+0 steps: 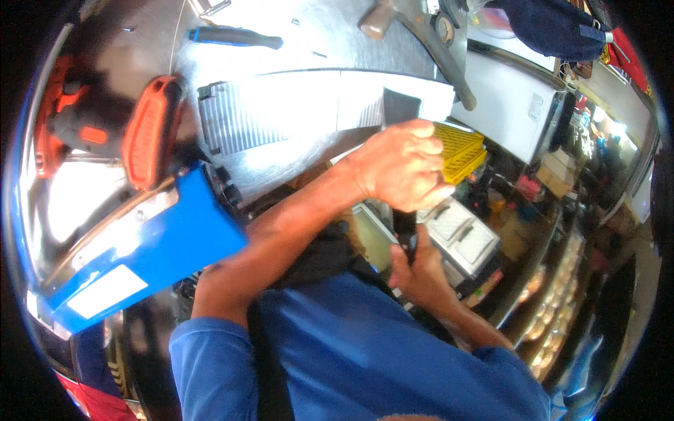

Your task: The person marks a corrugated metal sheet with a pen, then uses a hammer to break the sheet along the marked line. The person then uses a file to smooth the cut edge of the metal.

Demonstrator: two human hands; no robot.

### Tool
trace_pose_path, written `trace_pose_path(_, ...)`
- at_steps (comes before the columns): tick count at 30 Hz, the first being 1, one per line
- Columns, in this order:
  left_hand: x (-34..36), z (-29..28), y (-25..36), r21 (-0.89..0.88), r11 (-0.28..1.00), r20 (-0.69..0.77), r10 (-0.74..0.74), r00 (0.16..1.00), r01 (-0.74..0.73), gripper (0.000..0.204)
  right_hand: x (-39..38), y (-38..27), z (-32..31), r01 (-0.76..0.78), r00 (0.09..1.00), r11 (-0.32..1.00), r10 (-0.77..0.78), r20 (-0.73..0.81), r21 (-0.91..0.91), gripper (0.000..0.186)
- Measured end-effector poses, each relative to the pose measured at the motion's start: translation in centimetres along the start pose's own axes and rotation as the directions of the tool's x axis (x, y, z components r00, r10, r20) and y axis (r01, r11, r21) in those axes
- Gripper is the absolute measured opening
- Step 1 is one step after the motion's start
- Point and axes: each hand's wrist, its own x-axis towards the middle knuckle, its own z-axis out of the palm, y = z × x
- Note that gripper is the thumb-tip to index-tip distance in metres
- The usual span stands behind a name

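Observation:
My left hand point(404, 168) is closed in a fist above the bench's near edge, its arm reaching across from the left. A dark grey rectangular piece point(401, 107) shows just beyond its knuckles, against a long silver ribbed metal panel point(281, 105). What the fist holds, if anything, is hidden. Below it, my right hand point(423, 272) has thumb and fingers around a black, narrow, handle-like piece point(405, 226). The upper end of this piece runs out of sight under the left hand. I cannot tell whether the grey and black pieces are one thing.
On the metal bench point(281, 165) lie a hammer point(439, 57) and a blue-and-black handled tool point(235, 37). An orange-and-black power tool point(112, 130) and a blue box-shaped body point(151, 252) stand left. A yellow slotted tray point(463, 151) and a white-topped case point(460, 235) sit lower right.

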Motion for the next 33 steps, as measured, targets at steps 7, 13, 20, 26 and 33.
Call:
trace_pose_path(7,0.5,0.4,0.2,0.112,0.994,0.123,-0.004,0.992,-0.01,0.039,-0.1,1.4,-0.3,-0.046,0.999,0.994,0.048,-0.015,0.099,0.03)
trace_pose_path(13,0.4,-0.6,1.9,0.119,0.989,0.252,-0.112,0.961,0.084,0.024,1.9,-0.7,-0.3,0.166,0.959,0.978,-0.19,-0.209,-0.127,0.034)
trace_pose_path(20,0.4,-5.8,4.1,0.562,0.732,-0.147,-0.368,0.918,0.384,0.031,3.8,-1.1,0.0,0.312,0.918,0.936,-0.341,-0.203,-0.161,0.045)
trace_pose_path(26,-0.4,-7.6,4.2,0.78,0.437,-0.091,-0.629,0.772,0.448,0.062,4.7,-0.9,-0.7,0.309,0.936,0.914,-0.341,-0.084,-0.262,0.037)
trace_pose_path(33,-0.5,-8.0,3.9,0.796,0.423,-0.088,-0.627,0.774,0.433,0.065,4.8,-0.7,-0.3,0.335,0.934,0.929,-0.35,-0.077,-0.158,0.032)
